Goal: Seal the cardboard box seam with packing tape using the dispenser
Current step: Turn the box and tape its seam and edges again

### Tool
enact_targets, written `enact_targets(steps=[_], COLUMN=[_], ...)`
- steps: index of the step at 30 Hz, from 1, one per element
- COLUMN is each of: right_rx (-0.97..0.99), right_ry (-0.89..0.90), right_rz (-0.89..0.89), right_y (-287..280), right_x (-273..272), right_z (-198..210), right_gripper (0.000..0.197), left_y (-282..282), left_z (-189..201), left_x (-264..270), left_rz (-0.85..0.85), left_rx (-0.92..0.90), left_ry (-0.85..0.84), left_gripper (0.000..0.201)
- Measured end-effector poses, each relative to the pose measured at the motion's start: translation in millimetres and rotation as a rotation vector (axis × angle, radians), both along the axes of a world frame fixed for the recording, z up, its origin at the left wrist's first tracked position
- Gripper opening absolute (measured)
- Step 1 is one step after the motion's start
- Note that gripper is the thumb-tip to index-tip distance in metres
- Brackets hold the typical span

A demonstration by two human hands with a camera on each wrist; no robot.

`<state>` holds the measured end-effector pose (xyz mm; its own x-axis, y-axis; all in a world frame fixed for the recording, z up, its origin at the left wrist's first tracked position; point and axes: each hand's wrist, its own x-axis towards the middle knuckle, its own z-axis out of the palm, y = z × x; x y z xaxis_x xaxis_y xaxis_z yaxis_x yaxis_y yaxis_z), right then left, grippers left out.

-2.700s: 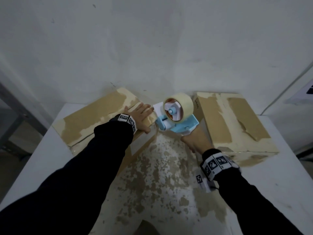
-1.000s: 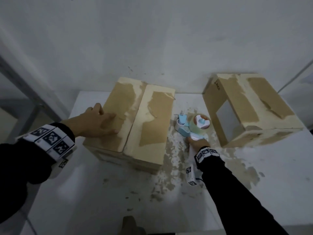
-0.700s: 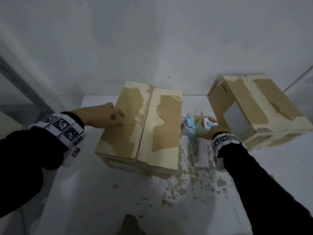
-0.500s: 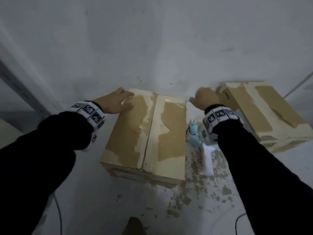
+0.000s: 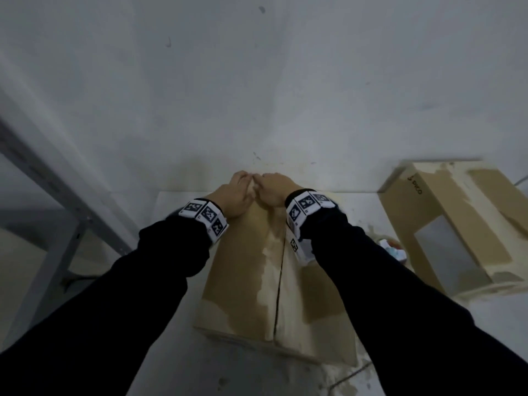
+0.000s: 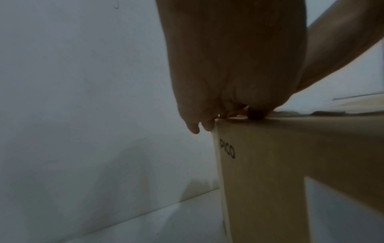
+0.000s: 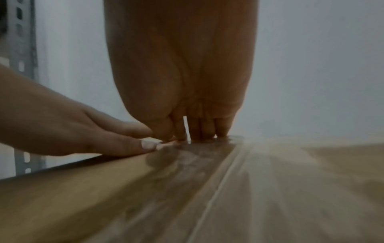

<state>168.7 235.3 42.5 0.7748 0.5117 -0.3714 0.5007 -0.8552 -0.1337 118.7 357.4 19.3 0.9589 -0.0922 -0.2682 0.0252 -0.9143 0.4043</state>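
The cardboard box (image 5: 245, 281) stands in front of me, its top flaps closed and the seam (image 5: 279, 284) running away from me. My left hand (image 5: 234, 192) and right hand (image 5: 275, 188) meet at the far end of the seam and press on the box top. In the right wrist view the right fingers (image 7: 203, 129) stand on the far edge beside the seam (image 7: 218, 189), and the left hand (image 7: 87, 131) lies flat next to them. The left fingertips (image 6: 196, 129) reach just over the far edge of the box (image 6: 280, 164). The blue tape dispenser (image 5: 393, 250) lies on the table to the right, mostly hidden behind my right arm.
A second cardboard box (image 5: 463, 212) with a cut-out side lies at the right. The white table (image 5: 228, 375) is flecked with torn tape scraps. A grey wall is close behind the box. A metal rack frame (image 5: 57, 195) stands at the left.
My right hand let go of the dispenser and left it on the table. Both hands moved to the far end of the seam, and the view moved closer over the box.
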Motion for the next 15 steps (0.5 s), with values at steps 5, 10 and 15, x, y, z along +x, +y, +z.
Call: enact_targets(steps=[5,10,15], right_rx=[-0.01,0.0,-0.14], right_ry=[0.024,0.073,0.097], right_rz=[-0.015,0.001,0.026], right_y=[4.2,-3.9,-34.0], right_x=[2.5,-0.1,-7.7], right_z=[-10.0,-3.4,-4.9], right_gripper=[0.048,0.051,0.065], left_y=[1.3,-1.9,-1.1], left_z=[1.5,-8.4,-13.4], left_x=[9.0,-0.1,-2.3], left_rz=[0.045,0.116,0.122], left_rx=[-0.087,-0.082,0.063], left_ry=[-0.016,-0.124,-0.157], left_gripper=[0.053,0.054,0.049])
